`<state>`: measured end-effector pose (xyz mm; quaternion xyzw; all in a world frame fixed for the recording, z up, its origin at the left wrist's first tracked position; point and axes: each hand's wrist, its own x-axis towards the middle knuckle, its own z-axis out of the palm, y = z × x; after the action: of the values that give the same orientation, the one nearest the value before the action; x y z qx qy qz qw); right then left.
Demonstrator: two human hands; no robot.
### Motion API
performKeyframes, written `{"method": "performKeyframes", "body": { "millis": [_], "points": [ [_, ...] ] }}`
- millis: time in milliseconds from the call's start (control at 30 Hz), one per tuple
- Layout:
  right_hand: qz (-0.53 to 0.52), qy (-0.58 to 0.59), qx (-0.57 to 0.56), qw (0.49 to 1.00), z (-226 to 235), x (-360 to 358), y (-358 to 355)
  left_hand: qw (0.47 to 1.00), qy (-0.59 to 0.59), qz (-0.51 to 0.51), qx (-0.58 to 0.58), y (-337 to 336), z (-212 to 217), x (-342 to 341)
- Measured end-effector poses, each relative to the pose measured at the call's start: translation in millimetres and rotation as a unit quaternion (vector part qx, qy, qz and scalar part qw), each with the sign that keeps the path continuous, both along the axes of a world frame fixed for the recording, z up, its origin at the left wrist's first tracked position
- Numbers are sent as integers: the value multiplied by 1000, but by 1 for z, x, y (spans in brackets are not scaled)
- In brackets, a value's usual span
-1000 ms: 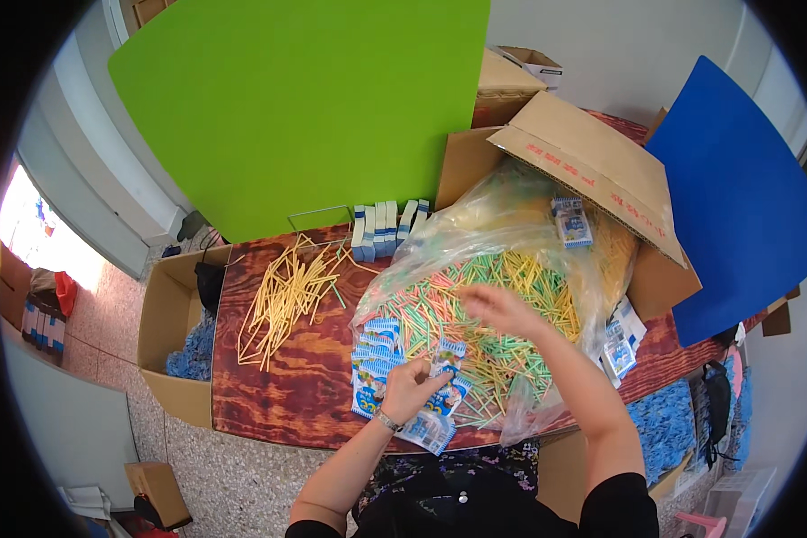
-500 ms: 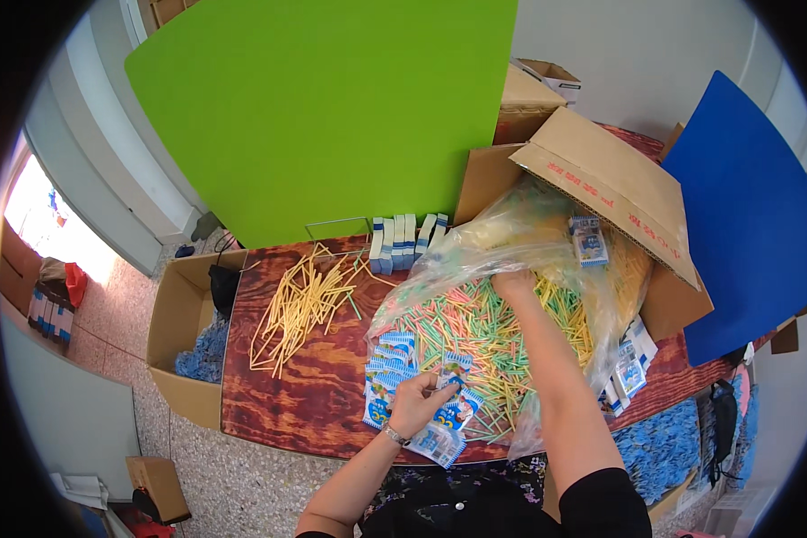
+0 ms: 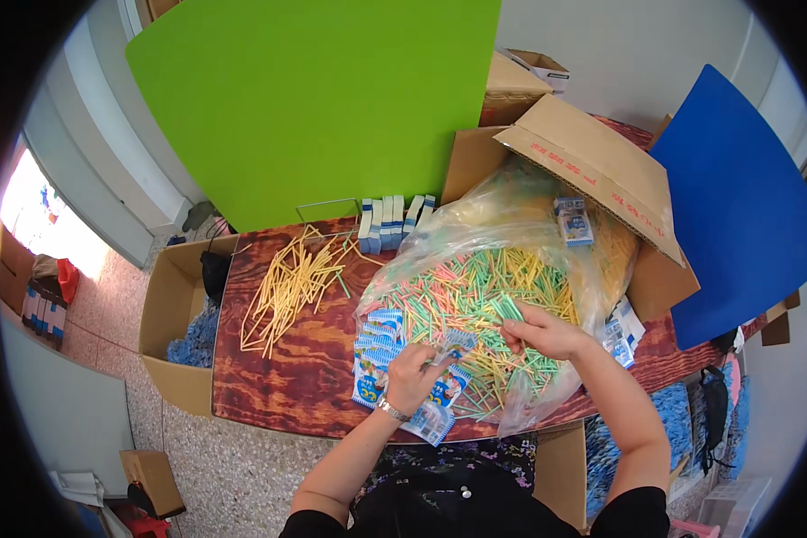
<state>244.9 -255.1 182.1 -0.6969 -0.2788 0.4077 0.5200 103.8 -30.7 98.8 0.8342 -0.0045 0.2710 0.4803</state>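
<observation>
My right hand [image 3: 551,334] is closed in a pinch on a small bunch of pale green sticks [image 3: 508,308], held just above a heap of short sticks [image 3: 466,278]. Pink, green and yellow sticks lie in that heap, on a clear plastic bag [image 3: 511,235]. To its left my left hand [image 3: 409,380], with a watch on the wrist, pinches a small clear-and-blue packet [image 3: 459,342] between thumb and fingers. Several blue and white packets [image 3: 369,377] lie under and beside that hand at the heap's near left edge.
Long yellow sticks [image 3: 289,291] lie loose on the red-brown table [image 3: 269,390]. Behind stand blue and white bundles [image 3: 391,224] and a green board [image 3: 323,108]. An open carton [image 3: 592,161] and a blue board [image 3: 735,215] stand right; another carton [image 3: 172,300] stands left.
My right hand has come out of the heap toward me and now holds green sticks. The left hand has stayed by the packets. The whole view has shifted slightly.
</observation>
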Motion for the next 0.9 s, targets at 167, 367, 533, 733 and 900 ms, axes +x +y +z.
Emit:
{"method": "performKeyframes", "body": {
  "millis": [167,367,533,733,900],
  "points": [
    [58,-183,-80,978,58,-26,16,996,-68,16,49,-3,2,2],
    [92,-416,-134,895,61,-34,26,997,-68,13,33,-5,10,-3],
    [225,-443,-273,824,82,-31,41,991,-114,2,70,-2,13,-5],
    [365,-387,-416,737,106,-20,63,980,-149,-25,129,-5,20,-3],
    [309,-466,-336,758,136,-37,73,989,-127,-19,69,-4,18,-6]
  ]
}}
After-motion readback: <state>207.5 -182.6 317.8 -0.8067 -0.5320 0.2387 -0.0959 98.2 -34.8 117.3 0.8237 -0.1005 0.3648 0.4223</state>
